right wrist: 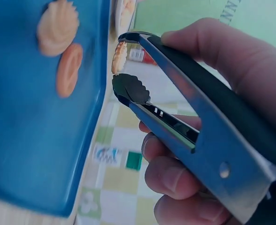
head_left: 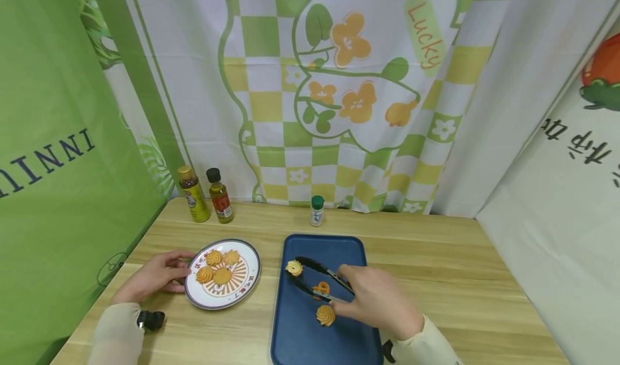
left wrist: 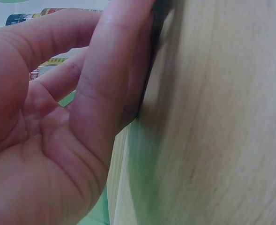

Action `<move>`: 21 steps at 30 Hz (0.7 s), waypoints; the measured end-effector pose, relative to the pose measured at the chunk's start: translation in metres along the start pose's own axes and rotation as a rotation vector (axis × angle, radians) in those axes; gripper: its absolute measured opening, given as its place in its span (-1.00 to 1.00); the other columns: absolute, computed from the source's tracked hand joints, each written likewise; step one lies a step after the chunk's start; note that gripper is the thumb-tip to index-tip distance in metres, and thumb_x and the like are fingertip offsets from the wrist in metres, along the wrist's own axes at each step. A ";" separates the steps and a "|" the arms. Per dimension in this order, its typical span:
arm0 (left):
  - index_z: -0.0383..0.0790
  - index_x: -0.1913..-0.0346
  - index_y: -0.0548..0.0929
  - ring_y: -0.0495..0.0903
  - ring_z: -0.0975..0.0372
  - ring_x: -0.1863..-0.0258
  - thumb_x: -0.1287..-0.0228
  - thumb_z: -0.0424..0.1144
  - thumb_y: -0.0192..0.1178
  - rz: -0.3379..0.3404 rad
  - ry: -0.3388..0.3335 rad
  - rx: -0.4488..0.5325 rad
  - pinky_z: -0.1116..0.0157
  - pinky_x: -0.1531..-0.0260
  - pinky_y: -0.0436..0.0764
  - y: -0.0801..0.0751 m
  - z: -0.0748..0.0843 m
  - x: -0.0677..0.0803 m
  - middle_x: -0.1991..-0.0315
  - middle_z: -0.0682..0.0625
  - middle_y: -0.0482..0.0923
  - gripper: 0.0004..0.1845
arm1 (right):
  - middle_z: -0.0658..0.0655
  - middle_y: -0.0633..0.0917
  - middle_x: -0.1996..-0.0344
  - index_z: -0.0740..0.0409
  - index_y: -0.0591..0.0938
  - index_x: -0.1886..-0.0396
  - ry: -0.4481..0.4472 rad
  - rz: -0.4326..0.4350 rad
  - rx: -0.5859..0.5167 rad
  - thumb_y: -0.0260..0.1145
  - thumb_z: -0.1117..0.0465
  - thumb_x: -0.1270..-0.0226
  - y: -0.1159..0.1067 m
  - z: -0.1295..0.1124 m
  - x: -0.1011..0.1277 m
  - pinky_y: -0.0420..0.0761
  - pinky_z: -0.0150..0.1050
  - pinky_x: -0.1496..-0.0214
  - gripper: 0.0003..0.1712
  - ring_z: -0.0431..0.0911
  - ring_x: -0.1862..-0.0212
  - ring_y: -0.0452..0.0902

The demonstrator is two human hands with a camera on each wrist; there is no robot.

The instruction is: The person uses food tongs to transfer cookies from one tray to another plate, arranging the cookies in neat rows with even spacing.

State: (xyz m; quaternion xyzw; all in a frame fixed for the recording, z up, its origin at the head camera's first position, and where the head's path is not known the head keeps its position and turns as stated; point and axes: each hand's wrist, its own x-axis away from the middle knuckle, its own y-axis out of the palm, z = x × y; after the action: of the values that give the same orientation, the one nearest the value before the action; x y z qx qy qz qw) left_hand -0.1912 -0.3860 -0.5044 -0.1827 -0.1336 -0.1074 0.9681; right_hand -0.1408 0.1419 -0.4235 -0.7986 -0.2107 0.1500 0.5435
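Observation:
My right hand grips metal tongs with black scalloped tips. Between the tips a piped butter cookie is pinched, over the left side of the dark blue tray. A swirl cookie and an orange-brown pretzel-shaped cookie lie on that tray beneath the tongs. My left hand holds the left rim of a round white plate with a dark edge and printed pattern. Several cookies sit on the plate's upper left part. The left wrist view shows its fingers curled at the plate's edge.
Two sauce bottles, one with a yellow label and one with a black cap, stand at the back left of the wooden table. A small green-capped shaker stands behind the tray. Printed curtains hang behind and beside the table.

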 end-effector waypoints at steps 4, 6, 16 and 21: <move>-0.58 -0.63 0.29 0.76 0.14 0.25 -0.56 -0.50 0.27 0.011 -0.016 0.014 0.18 0.21 1.00 0.001 0.000 0.000 -0.05 -0.21 0.60 -0.31 | 0.04 0.85 0.19 0.08 0.78 -0.20 -0.063 -0.014 -0.032 0.57 -0.15 -0.37 0.004 -0.012 -0.015 0.51 -0.38 0.54 -0.44 -0.35 0.50 0.47; -0.60 -0.63 0.26 0.76 0.13 0.25 -0.57 -0.50 0.26 0.004 -0.007 0.006 0.17 0.20 1.00 0.000 -0.001 0.000 -0.05 -0.22 0.60 -0.30 | 0.00 0.83 0.25 0.07 0.78 -0.17 -0.100 -0.008 -0.042 0.56 -0.14 -0.38 0.007 -0.016 -0.022 0.49 -0.40 0.57 -0.48 -0.36 0.52 0.45; -0.56 -0.64 0.29 0.77 0.11 0.24 -0.56 -0.49 0.27 0.005 -0.009 0.000 0.16 0.20 1.00 0.001 0.003 -0.001 -0.07 -0.24 0.60 -0.31 | 0.02 0.80 0.34 0.10 0.79 -0.15 -0.199 -0.012 0.028 0.59 -0.14 -0.35 0.021 -0.039 -0.057 0.39 -0.43 0.66 -0.46 -0.31 0.63 0.35; -0.57 -0.63 0.30 0.77 0.11 0.24 -0.55 -0.49 0.28 0.001 -0.004 0.004 0.16 0.19 1.00 0.001 0.001 0.001 -0.08 -0.25 0.60 -0.30 | 0.01 0.81 0.31 0.07 0.80 -0.08 -0.223 -0.020 0.072 0.60 -0.15 -0.30 0.028 -0.051 -0.078 0.42 -0.43 0.62 -0.49 -0.28 0.60 0.37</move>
State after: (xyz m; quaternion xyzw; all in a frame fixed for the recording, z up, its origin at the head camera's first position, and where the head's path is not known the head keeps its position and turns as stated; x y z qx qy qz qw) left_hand -0.1901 -0.3850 -0.5034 -0.1810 -0.1355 -0.1063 0.9683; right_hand -0.1796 0.0536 -0.4299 -0.7547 -0.2721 0.2399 0.5466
